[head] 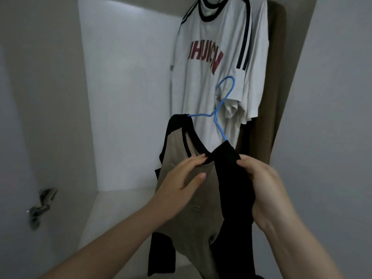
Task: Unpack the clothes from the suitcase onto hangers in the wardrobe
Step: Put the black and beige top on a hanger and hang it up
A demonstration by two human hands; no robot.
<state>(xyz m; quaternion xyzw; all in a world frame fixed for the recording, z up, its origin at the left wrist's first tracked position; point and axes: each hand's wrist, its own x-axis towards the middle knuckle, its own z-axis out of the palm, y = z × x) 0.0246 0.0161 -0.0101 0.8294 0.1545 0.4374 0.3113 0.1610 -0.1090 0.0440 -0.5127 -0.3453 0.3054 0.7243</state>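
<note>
Holding a beige and black top in front of the open wardrobe, both my hands on it at chest height.

Item, left hand: fingers fairly straight, laid flat on the beige front panel, fingertips touching the black neckline band. Not curled round anything.

Item, right hand: fingers and thumb curled round the black right sleeve and shoulder of the top, gathering the cloth in a bunch.

Item, blue hanger: thin, tilted, hook pointing up and away from me. Its left arm disappears under the left shoulder of the top; its right arm runs down into the right shoulder, just above my right hand. The hook hangs on nothing.

Item, white T-shirt: hangs at the far right of the wardrobe, black collar, dark stripes on the shoulders and sleeve, red lettering across the chest. The blue hook shows in front of it.

Item, wardrobe interior: pale side panel on the left, lit white back wall, pale floor panel below, near the hem of my top. A brown panel edge stands behind the white T-shirt on the right.

Item, metal hinge: on the near left door, blurred.

Item, grey wall: plain, near right.
</note>
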